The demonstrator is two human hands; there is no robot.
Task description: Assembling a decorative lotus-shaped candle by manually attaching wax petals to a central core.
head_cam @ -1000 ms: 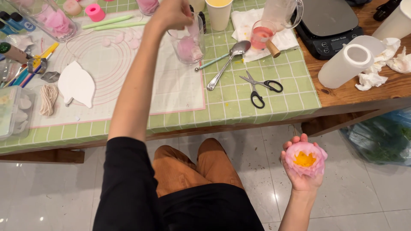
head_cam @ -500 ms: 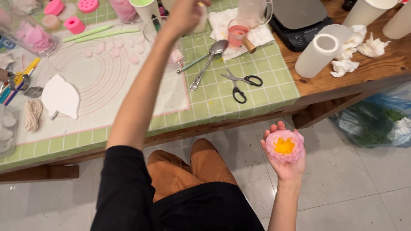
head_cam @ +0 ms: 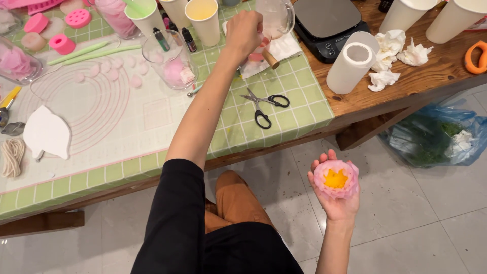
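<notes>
The right hand (head_cam: 336, 195) cradles a pink flower with a yellow centre (head_cam: 336, 178) on loosely curled fingers, low over the floor, well apart from the worktop (head_cam: 299, 109). The left hand (head_cam: 244, 30) is closed into a fist far across the worktop, beside a clear glass jug (head_cam: 276, 18); what it grips I cannot tell.

Pink flower (head_cam: 336, 178) — yellow centre.
</notes>
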